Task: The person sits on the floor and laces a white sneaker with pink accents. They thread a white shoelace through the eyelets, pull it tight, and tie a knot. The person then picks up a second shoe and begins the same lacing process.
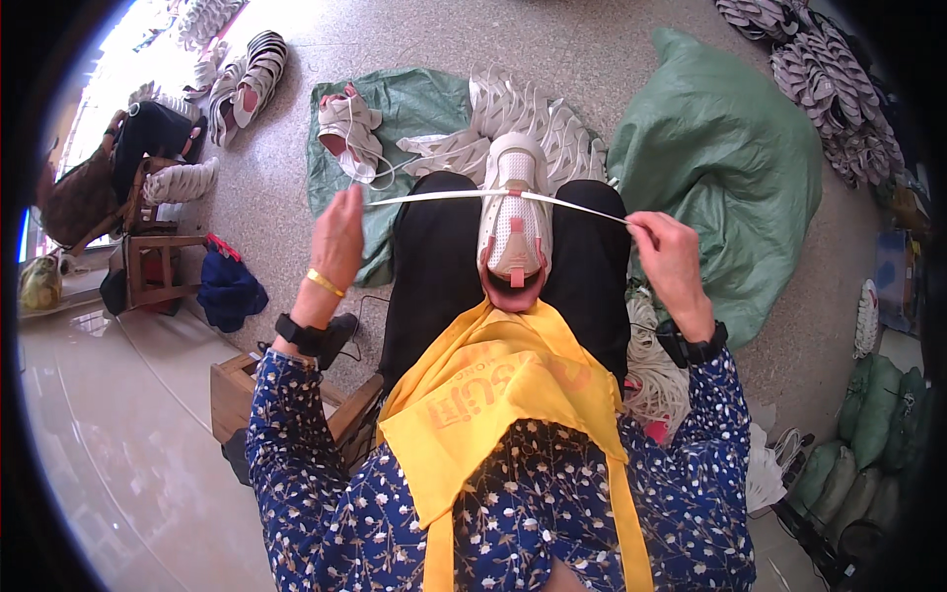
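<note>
A white and pink sneaker (514, 212) rests upright between my knees, toe pointing away from me. A white shoelace (434, 196) runs through its front eyelets and is stretched taut to both sides. My left hand (338, 240) pinches the left end of the lace, wrist bearing a gold bangle and a black watch. My right hand (669, 259) pinches the right end at about the same height. A yellow apron (498, 395) covers my lap below the shoe.
A green sheet (414, 109) ahead holds a loose sneaker (349, 135) and a pile of white shoes (523, 113). A green sack (725, 163) lies at right, a bundle of white laces (656, 370) by my right thigh. Wooden stools (153, 261) stand at left.
</note>
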Available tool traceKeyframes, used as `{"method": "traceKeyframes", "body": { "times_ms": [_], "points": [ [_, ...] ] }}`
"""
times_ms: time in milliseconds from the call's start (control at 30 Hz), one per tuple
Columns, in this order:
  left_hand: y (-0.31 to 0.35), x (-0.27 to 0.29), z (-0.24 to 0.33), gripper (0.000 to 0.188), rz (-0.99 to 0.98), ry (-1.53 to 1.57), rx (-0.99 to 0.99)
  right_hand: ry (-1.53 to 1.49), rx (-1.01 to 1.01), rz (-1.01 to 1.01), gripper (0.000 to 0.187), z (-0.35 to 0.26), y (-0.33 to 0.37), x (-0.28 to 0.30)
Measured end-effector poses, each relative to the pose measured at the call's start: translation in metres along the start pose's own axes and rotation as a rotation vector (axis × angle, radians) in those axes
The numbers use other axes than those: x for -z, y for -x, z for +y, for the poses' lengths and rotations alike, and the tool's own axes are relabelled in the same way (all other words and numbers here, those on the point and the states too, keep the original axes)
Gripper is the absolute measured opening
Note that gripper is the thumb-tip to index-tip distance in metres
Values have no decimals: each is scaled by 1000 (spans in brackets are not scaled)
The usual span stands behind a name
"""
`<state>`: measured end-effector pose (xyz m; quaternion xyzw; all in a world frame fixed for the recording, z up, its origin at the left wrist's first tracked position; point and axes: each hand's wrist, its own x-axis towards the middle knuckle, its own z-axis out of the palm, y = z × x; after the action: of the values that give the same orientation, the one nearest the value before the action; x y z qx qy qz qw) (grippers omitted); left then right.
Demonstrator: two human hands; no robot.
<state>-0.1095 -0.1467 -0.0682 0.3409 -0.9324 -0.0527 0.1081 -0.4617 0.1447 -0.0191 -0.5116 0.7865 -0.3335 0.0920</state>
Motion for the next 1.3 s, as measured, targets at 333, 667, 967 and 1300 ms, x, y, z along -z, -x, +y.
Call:
{"method": "traceKeyframes", "body": {
  "times_ms": [333,667,967,1300],
  "points": [
    [69,17,-207,5,330,-227,453,-102,-375,85,15,100,55,37],
    [104,73,-297,4,389,-373,615,-90,-523,92,20,214,98,96],
    [106,70,-288,5,393,-321,613,9,-641,111,21,286,136,146],
    [102,66,-286,4,379,-268,597,-16,-757,222,18,336,204,178]
  ]
}}
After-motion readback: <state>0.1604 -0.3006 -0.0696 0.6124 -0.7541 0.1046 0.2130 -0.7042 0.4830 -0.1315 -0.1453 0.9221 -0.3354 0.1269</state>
